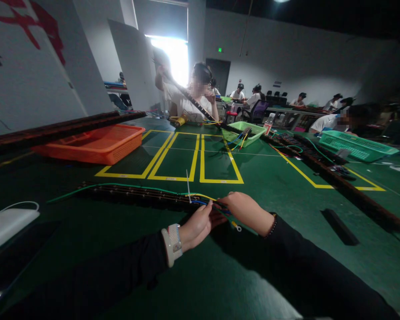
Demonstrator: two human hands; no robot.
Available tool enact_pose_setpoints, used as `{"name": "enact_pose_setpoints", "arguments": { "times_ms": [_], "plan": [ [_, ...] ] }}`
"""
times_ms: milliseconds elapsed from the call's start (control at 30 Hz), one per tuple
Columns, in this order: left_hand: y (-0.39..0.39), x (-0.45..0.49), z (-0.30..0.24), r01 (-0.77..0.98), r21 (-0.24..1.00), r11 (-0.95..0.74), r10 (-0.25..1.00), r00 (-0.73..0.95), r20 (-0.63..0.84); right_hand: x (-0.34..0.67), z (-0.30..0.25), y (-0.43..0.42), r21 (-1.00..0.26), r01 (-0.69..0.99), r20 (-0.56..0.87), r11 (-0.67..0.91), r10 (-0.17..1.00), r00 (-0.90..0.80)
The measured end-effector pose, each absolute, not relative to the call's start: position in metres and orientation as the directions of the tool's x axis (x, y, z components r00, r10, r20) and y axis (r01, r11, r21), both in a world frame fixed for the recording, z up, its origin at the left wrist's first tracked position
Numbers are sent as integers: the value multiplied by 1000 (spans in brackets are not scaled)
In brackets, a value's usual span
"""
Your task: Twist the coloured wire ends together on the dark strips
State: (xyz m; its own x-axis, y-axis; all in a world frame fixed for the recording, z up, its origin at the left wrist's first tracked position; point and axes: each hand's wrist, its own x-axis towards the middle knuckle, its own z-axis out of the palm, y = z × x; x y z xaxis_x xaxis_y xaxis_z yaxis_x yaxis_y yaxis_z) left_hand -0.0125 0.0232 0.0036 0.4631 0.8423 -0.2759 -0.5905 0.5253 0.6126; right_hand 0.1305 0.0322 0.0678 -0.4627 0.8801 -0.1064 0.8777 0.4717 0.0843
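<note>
A long dark strip lies across the green table in front of me, with green, yellow and blue wires running along it. A white cable tie stands up from the bundle. My left hand, wearing a white wristband, pinches the wires at the strip's right end. My right hand is closed on the same wire bundle just to the right, almost touching the left. A small ring terminal on a wire end hangs below my hands.
An orange basket sits at the left, a light green basket at centre back and a teal basket at the right. Yellow tape lines mark the table. Another long strip lies at right. A person sits opposite; others work behind.
</note>
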Motion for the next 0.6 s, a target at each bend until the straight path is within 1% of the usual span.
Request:
{"name": "enact_pose_setpoints", "arguments": {
  "times_ms": [67, 133, 200, 267, 333, 433, 600],
  "plan": [
    [23, -12, 3, -590, 621, 516, 845, 468, -258, 133, 67, 36, 50, 862, -143, 505, 858, -494],
    [23, -12, 3, -589, 623, 514, 846, 469, -255, 135, 70, 36, 49, 858, -156, 511, 853, -499],
    [24, -12, 3, -590, 617, 520, 844, 465, -266, 136, 76, 33, 77, 876, -115, 477, 877, -467],
    [24, -12, 3, -588, 614, 527, 841, 463, -279, 135, 84, 25, 106, 906, -53, 411, 912, -407],
    [24, -13, 3, -582, 611, 537, 836, 466, -290, 132, 92, 16, 119, 923, -30, 365, 931, -365],
    [23, -13, 3, -570, 621, 539, 834, 462, -301, 126, 94, 4, 130, 918, -65, 374, 927, -369],
    [22, -13, 1, -581, 618, 529, 836, 480, -264, 117, 73, -3, 196, 903, -105, 383, 924, -369]
  ]
}}
